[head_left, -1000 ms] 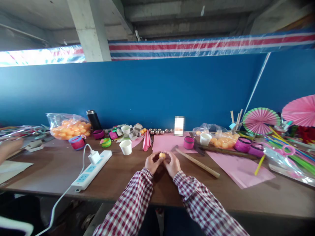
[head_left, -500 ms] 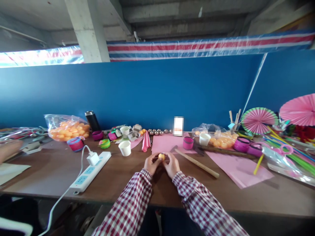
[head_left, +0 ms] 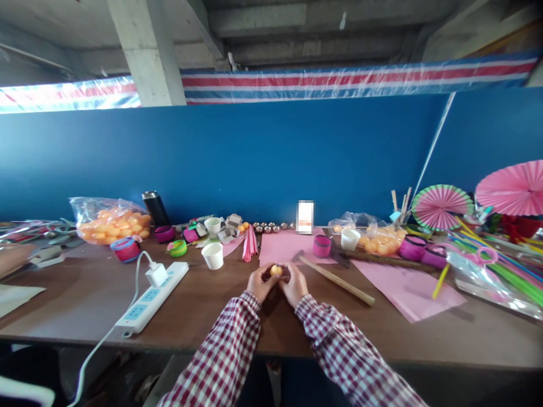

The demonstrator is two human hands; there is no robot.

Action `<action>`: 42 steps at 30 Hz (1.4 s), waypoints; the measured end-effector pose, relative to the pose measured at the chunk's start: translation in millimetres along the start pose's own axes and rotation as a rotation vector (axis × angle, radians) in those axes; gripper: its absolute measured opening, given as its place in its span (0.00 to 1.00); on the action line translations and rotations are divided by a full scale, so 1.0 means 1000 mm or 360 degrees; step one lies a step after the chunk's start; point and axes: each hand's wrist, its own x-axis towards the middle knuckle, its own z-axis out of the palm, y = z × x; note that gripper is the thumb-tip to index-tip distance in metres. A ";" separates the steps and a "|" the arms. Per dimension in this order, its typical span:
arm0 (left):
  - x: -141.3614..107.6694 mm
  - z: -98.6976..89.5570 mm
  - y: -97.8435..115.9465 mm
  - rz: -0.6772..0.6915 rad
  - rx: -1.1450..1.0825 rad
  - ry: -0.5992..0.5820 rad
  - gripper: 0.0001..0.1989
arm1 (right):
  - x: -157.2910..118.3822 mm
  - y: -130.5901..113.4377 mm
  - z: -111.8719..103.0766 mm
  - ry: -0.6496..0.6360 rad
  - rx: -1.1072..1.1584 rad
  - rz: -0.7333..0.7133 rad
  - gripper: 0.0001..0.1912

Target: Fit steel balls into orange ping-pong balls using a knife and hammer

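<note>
Both hands of a person in red-and-white checked sleeves close on a small orange ball (head_left: 276,271) above the brown table (head_left: 203,305), the left hand (head_left: 259,284) and the right hand (head_left: 294,285) pinching it from either side, fingers curled and thumbs meeting near its lower edge. The ball, round and smooth, shows a small dark mark at its top; the fingers hide its sides.

The wooden-handled hammer (head_left: 339,281) lies just beside the right hand, slanting toward the table's near edge, with a pink sheet (head_left: 413,291) beyond it. Behind the fingers, another pink sheet (head_left: 280,247) bears a magenta roll (head_left: 322,246). To the left, brown tabletop stretches between the left hand and a white power strip (head_left: 153,299), with a white cup (head_left: 212,256) farther back; more tabletop shows between the wrists and the near edge. Bagged orange balls (head_left: 114,226) sit at far left, near a dark flask (head_left: 155,209), before a blue partition (head_left: 263,158).
</note>
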 end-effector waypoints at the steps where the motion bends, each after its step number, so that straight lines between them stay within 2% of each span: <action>1: 0.000 -0.001 -0.001 0.0001 0.0008 0.0032 0.21 | 0.000 0.000 0.000 -0.0011 -0.0020 -0.0014 0.18; 5: 0.002 -0.002 -0.002 -0.0041 -0.0022 0.0213 0.22 | 0.008 -0.003 -0.008 0.0076 -0.0132 -0.0095 0.19; 8: 0.003 -0.002 -0.002 -0.0104 -0.0053 0.0235 0.22 | 0.021 -0.002 -0.028 0.0273 -0.0252 -0.0054 0.14; 10: 0.003 -0.001 -0.002 -0.0116 -0.0049 0.0211 0.22 | 0.030 0.001 -0.045 0.0371 -0.0477 0.0015 0.12; 13: 0.004 -0.001 -0.003 -0.0078 -0.0024 0.0192 0.21 | 0.033 0.009 -0.064 0.0333 -0.0590 0.0035 0.11; 15: 0.004 -0.001 -0.004 -0.0032 0.0022 0.0210 0.20 | 0.029 0.014 -0.069 0.0254 -0.0666 0.0001 0.09; 19: 0.003 -0.001 -0.004 0.0017 0.0115 0.0246 0.20 | 0.016 0.019 -0.064 -0.0040 -0.1029 -0.0159 0.09; 21: 0.002 -0.001 -0.003 0.0022 0.0138 0.0249 0.20 | 0.013 0.022 -0.059 -0.0114 -0.1111 -0.0185 0.09; 33: 0.001 0.000 -0.003 0.0037 0.0171 0.0164 0.20 | 0.017 0.025 -0.056 -0.0119 -0.1103 -0.0115 0.06; 38: 0.000 0.000 0.001 0.0045 0.0200 0.0156 0.19 | 0.013 0.022 -0.055 -0.0040 -0.0961 -0.0091 0.07; 42: 0.001 -0.001 0.000 0.0044 0.0247 0.0134 0.19 | 0.016 0.016 -0.044 -0.0029 -0.0759 -0.0092 0.07</action>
